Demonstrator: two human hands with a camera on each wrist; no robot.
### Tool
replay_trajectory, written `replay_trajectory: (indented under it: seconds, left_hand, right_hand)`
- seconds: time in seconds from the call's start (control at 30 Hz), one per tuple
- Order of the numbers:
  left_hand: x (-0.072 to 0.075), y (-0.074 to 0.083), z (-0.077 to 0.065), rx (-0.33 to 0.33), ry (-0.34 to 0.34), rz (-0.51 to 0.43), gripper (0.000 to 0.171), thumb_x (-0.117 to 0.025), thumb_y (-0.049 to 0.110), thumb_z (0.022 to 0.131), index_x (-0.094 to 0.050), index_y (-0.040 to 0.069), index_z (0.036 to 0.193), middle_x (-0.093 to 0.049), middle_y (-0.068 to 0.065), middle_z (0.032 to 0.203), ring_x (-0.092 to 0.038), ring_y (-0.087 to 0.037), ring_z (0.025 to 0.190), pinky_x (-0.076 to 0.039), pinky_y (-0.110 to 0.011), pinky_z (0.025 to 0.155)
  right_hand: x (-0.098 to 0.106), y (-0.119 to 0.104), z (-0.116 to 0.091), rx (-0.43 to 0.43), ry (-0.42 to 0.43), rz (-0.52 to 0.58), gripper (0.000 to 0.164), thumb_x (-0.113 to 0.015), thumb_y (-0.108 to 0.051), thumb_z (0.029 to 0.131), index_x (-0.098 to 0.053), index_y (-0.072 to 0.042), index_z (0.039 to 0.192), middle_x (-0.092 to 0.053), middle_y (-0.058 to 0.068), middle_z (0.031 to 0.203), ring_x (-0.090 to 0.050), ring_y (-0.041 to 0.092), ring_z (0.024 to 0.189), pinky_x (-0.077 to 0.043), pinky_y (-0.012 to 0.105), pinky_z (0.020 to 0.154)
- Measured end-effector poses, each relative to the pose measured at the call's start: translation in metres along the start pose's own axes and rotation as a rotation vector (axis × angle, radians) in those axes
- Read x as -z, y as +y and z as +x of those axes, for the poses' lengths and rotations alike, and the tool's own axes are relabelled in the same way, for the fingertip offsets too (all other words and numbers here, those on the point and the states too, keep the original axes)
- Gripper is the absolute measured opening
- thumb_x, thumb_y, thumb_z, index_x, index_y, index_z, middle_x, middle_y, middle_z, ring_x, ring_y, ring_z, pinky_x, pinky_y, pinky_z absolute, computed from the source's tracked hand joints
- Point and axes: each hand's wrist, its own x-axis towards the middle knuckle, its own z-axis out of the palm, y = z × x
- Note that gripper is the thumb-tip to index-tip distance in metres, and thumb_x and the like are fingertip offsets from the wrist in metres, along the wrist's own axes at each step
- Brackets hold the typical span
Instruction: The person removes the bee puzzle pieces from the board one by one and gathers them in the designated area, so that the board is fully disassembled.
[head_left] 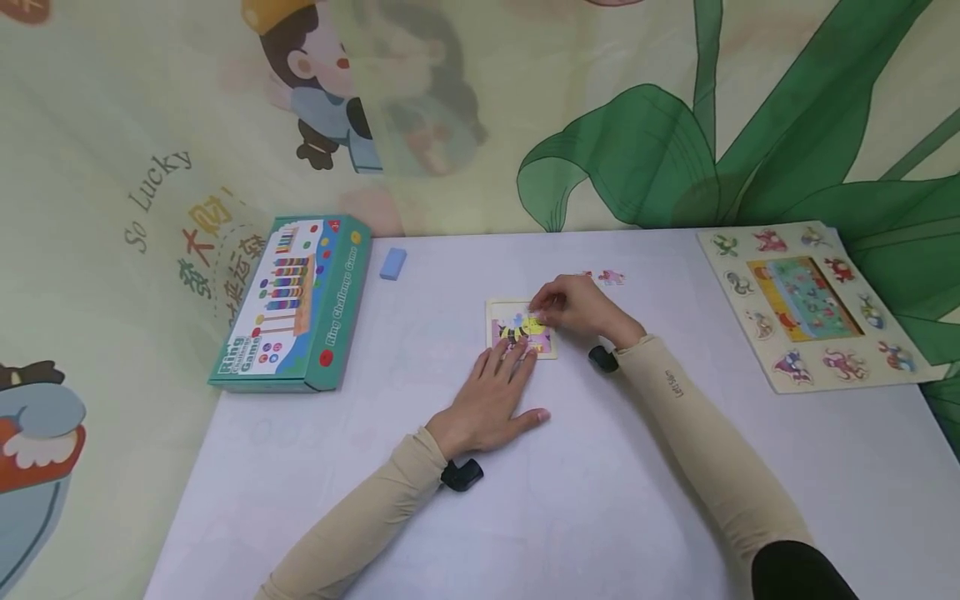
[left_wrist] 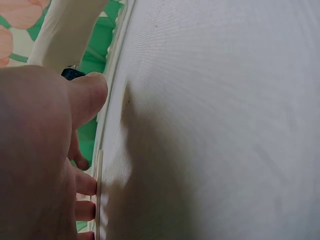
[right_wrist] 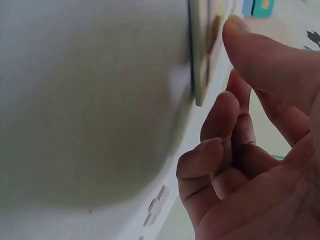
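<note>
A small square jigsaw puzzle (head_left: 519,327) with a yellow-and-black bee picture and a pale frame lies on the white table. My left hand (head_left: 491,402) is spread flat, its fingertips resting on the puzzle's lower edge and the thumb out to the side. Over the upper right corner is my right hand (head_left: 576,307), fingers bent and thumb close to the picture. In the right wrist view, the thumb (right_wrist: 272,57) is near the puzzle's face; whether a piece is between the fingertips is hidden. Beyond that hand lies a loose pink puzzle piece (head_left: 611,277), with another partly hidden beside it.
A green Ring Challenge Game box (head_left: 285,304) sits at the left, with a blue block (head_left: 393,264) near it. On the right lies a larger animal puzzle board (head_left: 813,308). A printed cloth (head_left: 450,200) hangs behind the table (head_left: 600,500).
</note>
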Motion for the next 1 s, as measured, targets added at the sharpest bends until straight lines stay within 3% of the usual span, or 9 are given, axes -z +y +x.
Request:
replay_trajectory:
  seconds: [0.3, 0.63, 0.87, 1.0]
  left_hand:
    - [0.0003, 0.0012, -0.0002, -0.012, 0.011, 0.001, 0.091, -0.046, 0.064, 0.107, -0.016, 0.007, 0.171, -0.01, -0.014, 0.179, -0.003, -0.038, 0.166, -0.011, -0.056, 0.134]
    - [0.0007, 0.0009, -0.0009, -0.016, 0.012, -0.001, 0.09, -0.047, 0.063, 0.107, -0.016, 0.007, 0.171, -0.009, -0.015, 0.179, -0.003, -0.038, 0.166, -0.01, -0.056, 0.134]
    - [0.0012, 0.0001, -0.0008, -0.013, 0.009, -0.004, 0.091, -0.047, 0.063, 0.107, -0.015, 0.007, 0.171, -0.008, -0.014, 0.18, -0.002, -0.037, 0.167, -0.009, -0.056, 0.134]
    - [0.0006, -0.0002, -0.0008, -0.011, 0.006, -0.008, 0.091, -0.047, 0.063, 0.107, -0.015, 0.007, 0.171, -0.007, -0.014, 0.18, -0.002, -0.037, 0.167, -0.009, -0.056, 0.134]
  right_hand:
    - [-0.0015, -0.0038, 0.0016, -0.035, -0.048, -0.069, 0.015, -0.079, -0.004, 0.094, -0.08, -0.006, 0.109, -0.069, 0.011, 0.102, -0.056, 0.025, 0.091, -0.048, 0.036, 0.082]
    - [-0.0043, -0.0056, 0.0, -0.062, -0.004, -0.03, 0.015, -0.08, 0.0, 0.092, -0.078, -0.006, 0.106, -0.065, 0.015, 0.116, -0.058, 0.031, 0.104, -0.049, 0.047, 0.097]
    - [-0.0065, -0.0035, 0.0033, -0.112, 0.019, 0.034, 0.039, -0.084, 0.0, 0.089, -0.064, -0.002, 0.123, -0.067, 0.015, 0.111, -0.06, 0.029, 0.1, -0.055, 0.041, 0.093]
    - [-0.006, -0.002, 0.0037, -0.139, 0.024, 0.032, 0.044, -0.086, -0.003, 0.088, -0.067, -0.001, 0.127, -0.07, 0.015, 0.111, -0.062, 0.028, 0.099, -0.056, 0.04, 0.094]
